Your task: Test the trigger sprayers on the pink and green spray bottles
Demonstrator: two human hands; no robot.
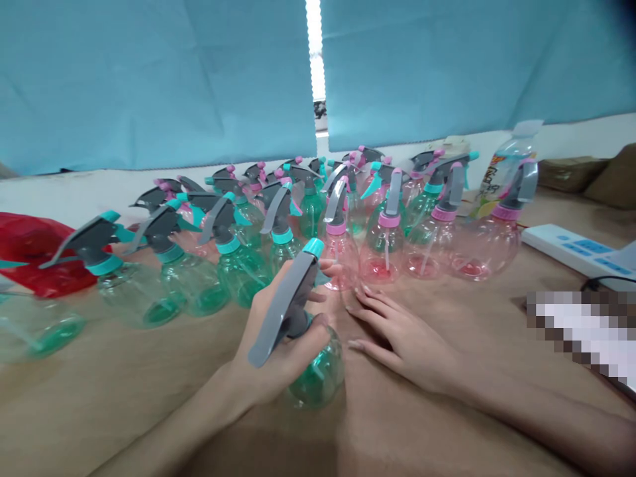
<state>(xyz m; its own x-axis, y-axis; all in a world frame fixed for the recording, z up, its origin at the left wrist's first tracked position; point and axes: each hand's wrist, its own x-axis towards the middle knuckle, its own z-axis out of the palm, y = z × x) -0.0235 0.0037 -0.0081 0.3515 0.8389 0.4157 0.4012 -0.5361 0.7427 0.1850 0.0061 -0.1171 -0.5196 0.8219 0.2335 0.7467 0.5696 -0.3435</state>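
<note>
My left hand (278, 338) is wrapped round the neck of a green spray bottle (318, 374) with a grey and turquoise trigger head. That bottle tilts a little, and its lower part shows below my fingers. Flat on the brown table (422, 424) lies my right hand (397, 331), fingers stretched out and holding nothing. Its fingertips are close to a pink spray bottle (342, 255) in the front row. Just left of my left hand stands another green spray bottle (243, 271).
Several green and pink spray bottles fill the table's far side. A red plastic bag (44, 258) lies at the left. On the right are a white power strip (571, 248), a clear drink bottle (507, 165) and a pixelated patch. Blue curtains (149, 79) hang behind.
</note>
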